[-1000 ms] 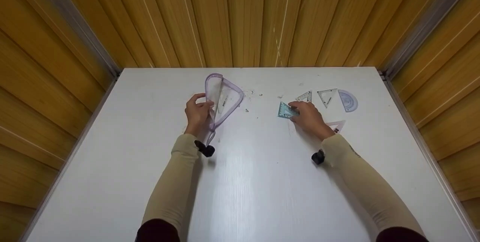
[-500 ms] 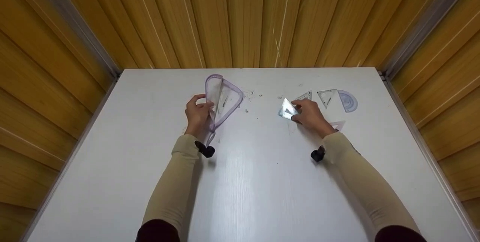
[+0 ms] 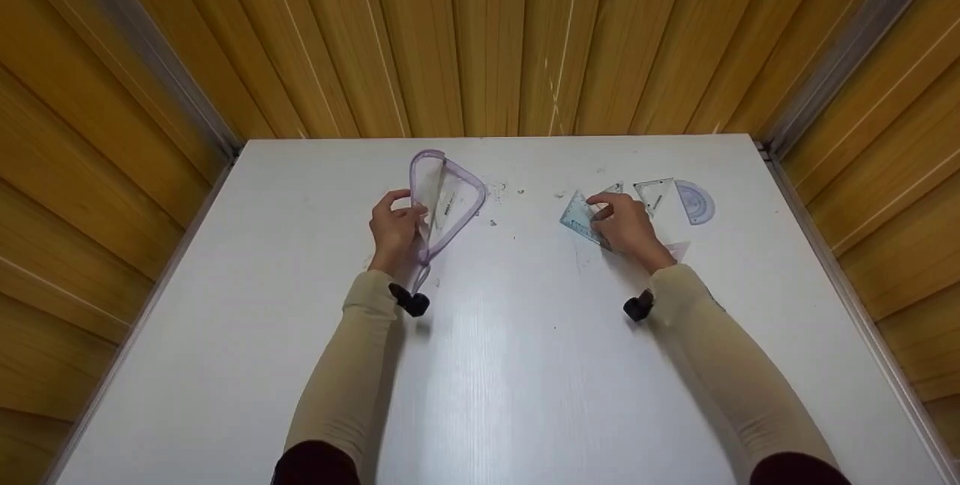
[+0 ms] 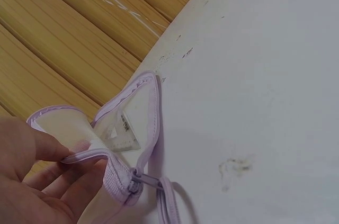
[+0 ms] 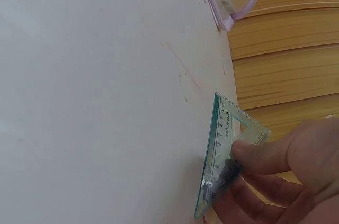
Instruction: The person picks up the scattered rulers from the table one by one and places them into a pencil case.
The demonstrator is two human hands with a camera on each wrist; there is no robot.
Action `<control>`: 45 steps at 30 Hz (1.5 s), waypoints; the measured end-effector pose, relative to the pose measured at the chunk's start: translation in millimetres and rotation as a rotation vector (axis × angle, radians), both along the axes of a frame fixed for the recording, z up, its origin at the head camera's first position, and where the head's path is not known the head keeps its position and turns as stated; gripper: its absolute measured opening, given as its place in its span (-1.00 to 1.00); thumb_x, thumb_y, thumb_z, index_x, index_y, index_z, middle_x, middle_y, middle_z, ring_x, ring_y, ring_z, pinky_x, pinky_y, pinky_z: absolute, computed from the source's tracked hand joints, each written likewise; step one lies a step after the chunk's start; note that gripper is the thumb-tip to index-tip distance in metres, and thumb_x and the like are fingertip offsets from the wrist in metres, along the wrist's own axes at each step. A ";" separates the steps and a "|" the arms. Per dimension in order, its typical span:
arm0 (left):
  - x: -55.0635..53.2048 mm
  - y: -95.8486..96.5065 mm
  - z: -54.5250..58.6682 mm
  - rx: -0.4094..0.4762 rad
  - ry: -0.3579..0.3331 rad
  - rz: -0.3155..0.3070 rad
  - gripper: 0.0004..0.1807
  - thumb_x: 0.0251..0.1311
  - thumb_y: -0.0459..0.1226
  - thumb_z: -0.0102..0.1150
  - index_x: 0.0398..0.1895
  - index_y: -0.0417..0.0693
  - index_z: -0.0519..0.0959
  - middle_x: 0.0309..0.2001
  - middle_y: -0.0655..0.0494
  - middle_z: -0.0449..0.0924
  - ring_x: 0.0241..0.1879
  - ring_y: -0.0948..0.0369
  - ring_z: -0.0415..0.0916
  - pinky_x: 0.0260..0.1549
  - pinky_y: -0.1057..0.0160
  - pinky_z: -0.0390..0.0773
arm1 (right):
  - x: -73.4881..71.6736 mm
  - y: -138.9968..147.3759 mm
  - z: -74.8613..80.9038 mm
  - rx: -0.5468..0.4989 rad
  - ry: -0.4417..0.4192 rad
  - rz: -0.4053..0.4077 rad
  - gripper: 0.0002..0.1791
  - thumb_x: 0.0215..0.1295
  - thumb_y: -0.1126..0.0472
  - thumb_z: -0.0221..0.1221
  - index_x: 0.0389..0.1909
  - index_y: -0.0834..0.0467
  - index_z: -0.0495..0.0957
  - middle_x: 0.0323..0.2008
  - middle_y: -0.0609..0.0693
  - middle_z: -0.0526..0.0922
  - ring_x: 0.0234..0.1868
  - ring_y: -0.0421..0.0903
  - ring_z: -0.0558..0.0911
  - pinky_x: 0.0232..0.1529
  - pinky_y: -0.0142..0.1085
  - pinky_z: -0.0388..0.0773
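My left hand (image 3: pixel 394 232) pinches one edge of a clear zip pouch (image 4: pixel 153 123) with purple trim, its mouth spread apart. Inside the pouch lies a small transparent set square (image 4: pixel 123 134). On the right, my right hand (image 3: pixel 628 228) grips a teal transparent set square (image 5: pixel 225 139) between thumb and fingers, tilted over the table. Partly hidden behind that hand is another clear set square (image 3: pixel 616 188). Farther right lie a clear triangle (image 3: pixel 655 194) and a bluish protractor (image 3: pixel 696 202). A pinkish set square (image 3: pixel 678 250) shows beside the right wrist.
The white table (image 3: pixel 480 365) is bordered at the back and sides by yellow wood-look panels (image 3: pixel 487 34). Dark specks and smudges (image 4: pixel 235 168) mark the tabletop near the pouch. A zipper pull strap (image 4: pixel 168 203) hangs off the pouch's near end.
The right hand has lifted and turned the teal set square, which flashed with glare midway and has shifted slightly right. The left hand and pouch have stayed in place.
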State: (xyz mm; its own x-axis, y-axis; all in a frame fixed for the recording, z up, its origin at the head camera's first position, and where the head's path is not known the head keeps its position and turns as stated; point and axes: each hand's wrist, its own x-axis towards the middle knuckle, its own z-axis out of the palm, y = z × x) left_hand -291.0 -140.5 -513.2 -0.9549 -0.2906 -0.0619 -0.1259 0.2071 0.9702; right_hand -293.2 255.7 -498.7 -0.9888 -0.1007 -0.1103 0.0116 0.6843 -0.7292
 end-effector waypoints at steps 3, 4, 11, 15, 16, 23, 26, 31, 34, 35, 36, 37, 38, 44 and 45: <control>-0.4 -0.6 -0.1 0.001 -0.005 0.004 -0.57 0.31 -0.34 0.29 0.25 -0.12 0.56 -0.15 -0.12 0.76 -0.31 0.12 0.63 -0.39 0.27 0.52 | -1.2 0.5 0.1 -0.004 0.005 -0.021 -0.47 0.34 0.42 0.25 0.33 0.16 0.52 -0.05 0.21 0.71 0.00 0.10 0.58 0.03 -0.05 0.48; -0.3 -0.6 -0.1 0.003 -0.005 0.004 -0.56 0.31 -0.34 0.30 0.25 -0.13 0.56 -0.15 -0.12 0.76 -0.29 0.12 0.64 -0.38 0.26 0.53 | -1.3 0.7 0.1 -0.004 0.007 -0.025 -0.47 0.34 0.42 0.26 0.33 0.16 0.53 -0.06 0.21 0.71 0.00 0.10 0.58 0.02 -0.06 0.49; -0.2 -0.8 -0.3 0.002 -0.018 0.002 -0.56 0.31 -0.33 0.29 0.25 -0.11 0.55 -0.11 -0.12 0.75 -0.23 0.09 0.65 -0.30 0.21 0.55 | -2.0 1.5 -0.9 -0.007 0.001 -0.033 -0.47 0.34 0.42 0.26 0.33 0.17 0.53 -0.05 0.22 0.72 0.01 0.11 0.60 -0.02 -0.09 0.49; 0.2 -0.3 0.3 -0.001 -0.018 0.004 -0.57 0.32 -0.33 0.28 0.25 -0.10 0.55 -0.11 -0.13 0.76 -0.24 0.09 0.65 -0.31 0.22 0.54 | -1.9 2.6 -0.9 -0.003 0.020 -0.030 -0.49 0.34 0.40 0.27 0.32 0.18 0.54 -0.06 0.22 0.73 -0.03 0.10 0.59 -0.11 -0.14 0.52; 0.2 -0.1 0.7 -0.003 -0.017 0.004 -0.57 0.33 -0.33 0.28 0.25 -0.11 0.55 -0.11 -0.13 0.76 -0.24 0.09 0.65 -0.32 0.23 0.54 | -1.7 3.1 -0.6 -0.003 0.023 -0.033 -0.49 0.34 0.40 0.28 0.32 0.18 0.54 -0.07 0.21 0.73 -0.05 0.09 0.60 -0.16 -0.17 0.54; 1.7 0.1 2.6 0.005 0.006 -0.010 -0.57 0.35 -0.33 0.29 0.27 -0.13 0.55 -0.13 -0.13 0.76 -0.33 0.09 0.65 -0.43 0.28 0.54 | -1.9 6.4 5.4 -0.025 0.031 -0.038 -0.48 0.33 0.38 0.29 0.32 0.18 0.54 -0.07 0.19 0.73 -0.22 0.00 0.66 -0.40 -0.33 0.54; 2.1 -0.3 2.9 0.006 0.013 -0.013 -0.57 0.36 -0.34 0.28 0.28 -0.14 0.54 -0.13 -0.13 0.76 -0.34 0.09 0.65 -0.44 0.28 0.54 | -3.0 7.9 9.0 -0.049 0.004 -0.048 -0.48 0.36 0.37 0.27 0.34 0.16 0.52 -0.03 0.18 0.70 -0.22 -0.01 0.67 -0.39 -0.32 0.59; 1.9 -0.3 2.3 -0.012 0.008 -0.011 -0.57 0.36 -0.34 0.26 0.28 -0.13 0.54 -0.13 -0.13 0.76 -0.34 0.11 0.66 -0.43 0.29 0.54 | -5.6 10.1 14.0 -0.112 -0.053 -0.074 -0.46 0.41 0.34 0.25 0.39 0.14 0.46 0.04 0.17 0.66 -0.23 -0.03 0.72 -0.34 -0.28 0.65; 1.6 -0.5 2.0 -0.016 0.006 -0.007 -0.57 0.35 -0.34 0.27 0.28 -0.13 0.55 -0.13 -0.13 0.77 -0.34 0.12 0.66 -0.43 0.28 0.54 | -7.1 11.1 15.4 -0.141 -0.061 -0.086 -0.45 0.43 0.33 0.24 0.41 0.14 0.44 0.06 0.17 0.65 -0.24 -0.04 0.73 -0.34 -0.29 0.66; 1.5 -0.5 1.9 -0.016 0.004 -0.007 -0.57 0.34 -0.34 0.28 0.27 -0.12 0.55 -0.13 -0.12 0.77 -0.34 0.12 0.66 -0.43 0.29 0.54 | -7.4 11.5 16.0 -0.147 -0.057 -0.089 -0.45 0.43 0.33 0.24 0.41 0.14 0.44 0.06 0.17 0.65 -0.24 -0.05 0.74 -0.34 -0.30 0.66; 1.3 -0.4 1.9 -0.013 0.003 -0.007 -0.56 0.35 -0.34 0.27 0.28 -0.12 0.55 -0.13 -0.12 0.76 -0.34 0.12 0.66 -0.44 0.28 0.53 | -7.9 11.6 16.5 -0.156 -0.055 -0.094 -0.45 0.43 0.33 0.24 0.41 0.14 0.44 0.06 0.17 0.65 -0.25 -0.05 0.73 -0.34 -0.31 0.65; 1.2 -0.2 2.0 -0.010 0.003 -0.005 -0.56 0.34 -0.34 0.28 0.27 -0.12 0.55 -0.13 -0.12 0.76 -0.34 0.12 0.66 -0.44 0.28 0.53 | -8.4 11.8 17.0 -0.159 -0.051 -0.095 -0.45 0.43 0.33 0.24 0.42 0.14 0.44 0.06 0.17 0.65 -0.25 -0.05 0.73 -0.34 -0.32 0.65; 1.0 -0.1 2.1 -0.010 0.002 -0.002 -0.56 0.34 -0.33 0.28 0.27 -0.12 0.55 -0.13 -0.12 0.77 -0.34 0.13 0.65 -0.44 0.29 0.53 | -8.7 11.8 17.6 -0.166 -0.051 -0.103 -0.45 0.42 0.32 0.24 0.41 0.13 0.44 0.06 0.16 0.65 -0.25 -0.06 0.73 -0.34 -0.33 0.65; 0.5 0.7 2.5 -0.008 0.001 -0.002 -0.56 0.33 -0.34 0.29 0.27 -0.14 0.55 -0.13 -0.13 0.76 -0.34 0.13 0.65 -0.44 0.29 0.53 | -10.0 11.4 21.9 -0.198 -0.038 -0.121 -0.45 0.42 0.32 0.24 0.41 0.13 0.44 0.06 0.17 0.62 -0.25 -0.06 0.71 -0.32 -0.33 0.65; 0.6 0.8 2.6 -0.007 0.002 -0.004 -0.56 0.33 -0.34 0.29 0.27 -0.14 0.55 -0.13 -0.14 0.76 -0.35 0.13 0.64 -0.44 0.29 0.52 | -10.4 11.6 22.3 -0.205 -0.037 -0.124 -0.45 0.43 0.32 0.24 0.41 0.13 0.44 0.06 0.17 0.62 -0.24 -0.05 0.71 -0.31 -0.32 0.65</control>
